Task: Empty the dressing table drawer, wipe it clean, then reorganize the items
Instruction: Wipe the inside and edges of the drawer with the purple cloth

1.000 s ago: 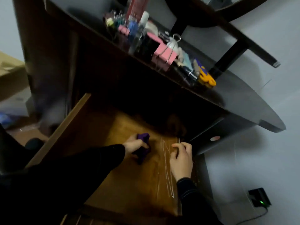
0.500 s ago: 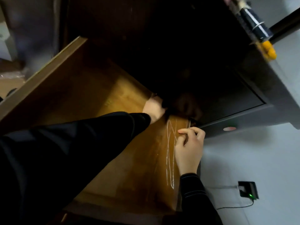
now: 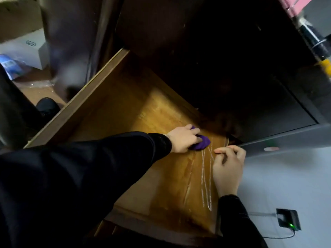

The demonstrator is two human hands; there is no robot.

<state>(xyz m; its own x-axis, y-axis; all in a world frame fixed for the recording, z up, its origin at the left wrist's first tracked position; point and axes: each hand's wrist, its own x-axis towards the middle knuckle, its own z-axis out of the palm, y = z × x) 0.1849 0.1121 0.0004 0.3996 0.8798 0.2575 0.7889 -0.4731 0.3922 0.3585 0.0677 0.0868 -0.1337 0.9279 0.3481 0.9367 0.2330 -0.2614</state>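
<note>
Reaching into the pulled-out wooden drawer (image 3: 80, 97), my left grip (image 3: 182, 140) is clenched around a small purple cloth (image 3: 201, 144) and holds it down on the drawer floor. The cloth sits near the far right corner, where the drawer disappears into the dark space under the worktop (image 3: 286, 138). My right grip (image 3: 227, 169) rests on the drawer's right rim with its fingers curled and the forefinger and thumb reaching over the wood. I cannot tell whether it is clasping the rim. Thin white streaks (image 3: 206, 178) run along the drawer floor, just beside that hand and touching the cloth's near edge. Both my arms are in black sleeves. The rest of the drawer floor is bare, glossy amber wood. At the worktop's edge, upper right, are a pink object (image 3: 293, 4), a black cylinder (image 3: 311, 36) and something yellow (image 3: 325, 66), all blurred. On the pale floor, lower right, lies a small black box with a green light (image 3: 288, 221) and a cable. At far left are a cardboard box (image 3: 18, 15) and a blue packet (image 3: 10, 67).
</note>
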